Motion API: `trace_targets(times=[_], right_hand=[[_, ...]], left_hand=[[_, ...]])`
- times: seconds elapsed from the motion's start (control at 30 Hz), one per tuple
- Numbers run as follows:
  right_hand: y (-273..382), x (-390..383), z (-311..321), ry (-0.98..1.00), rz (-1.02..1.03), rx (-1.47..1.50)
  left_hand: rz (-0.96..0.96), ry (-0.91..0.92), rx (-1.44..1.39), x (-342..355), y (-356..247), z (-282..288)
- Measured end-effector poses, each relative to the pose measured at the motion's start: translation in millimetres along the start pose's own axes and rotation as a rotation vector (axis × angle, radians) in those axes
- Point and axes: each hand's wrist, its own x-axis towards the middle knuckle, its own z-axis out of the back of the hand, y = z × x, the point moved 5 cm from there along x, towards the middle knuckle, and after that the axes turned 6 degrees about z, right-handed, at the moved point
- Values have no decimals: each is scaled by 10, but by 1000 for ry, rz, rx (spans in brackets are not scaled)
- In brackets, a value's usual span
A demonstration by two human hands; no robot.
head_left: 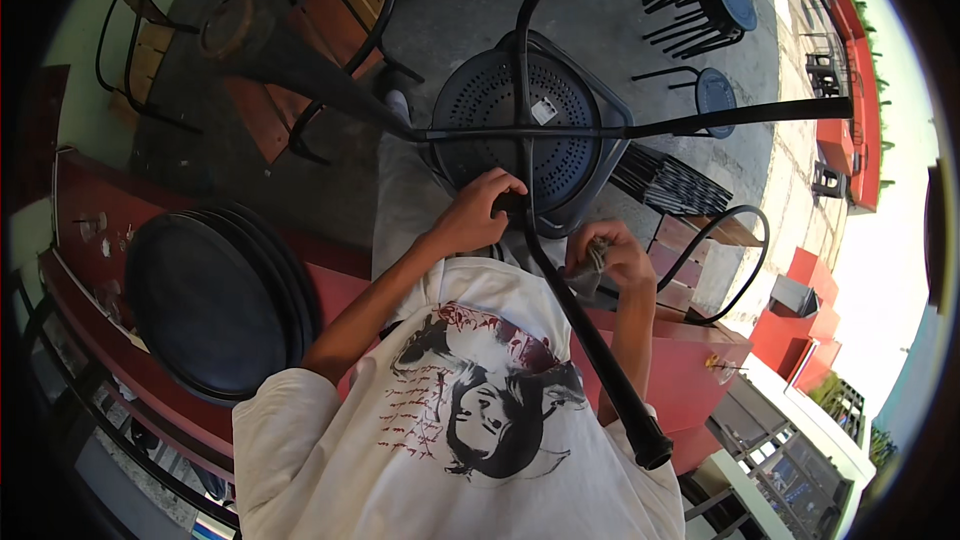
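Observation:
A black metal stool (465, 145) is turned upside down in front of me, its crossed tubular legs pointing up and outward. Its round, perforated seat shows beneath the crossing bars, with a small white label (543, 110) on it. My left hand (478, 212) is closed at the near leg, just below the crossing, its fingertips against the tube. Across that leg, my right hand (618, 258) grips a crumpled grey cloth (592, 270), held close to the tube. The near leg (600, 355) runs past my right forearm toward my body and ends in a black cap.
Round black tabletops (210, 300) are stacked at my left by a red ledge. Wooden chairs with black frames (340, 20) stand far left, and another chair (700, 260) is at right. Several blue-topped stools (735, 2) lie stacked far right, near a single stool (714, 92).

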Motion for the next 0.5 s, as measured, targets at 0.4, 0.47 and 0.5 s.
trace_targets(times=[0.4,0.47,0.5], right_hand=[[525,-454,1380,-748,737,764],[715,-399,1733,-473,860,916],[878,-280,1807,-534,885,861]], left_hand=[[-231,162,-101,-309,-761,-637],[-62,256,-69,-270,-582,-709],[-169,171,-92,-284,-536,-699]])
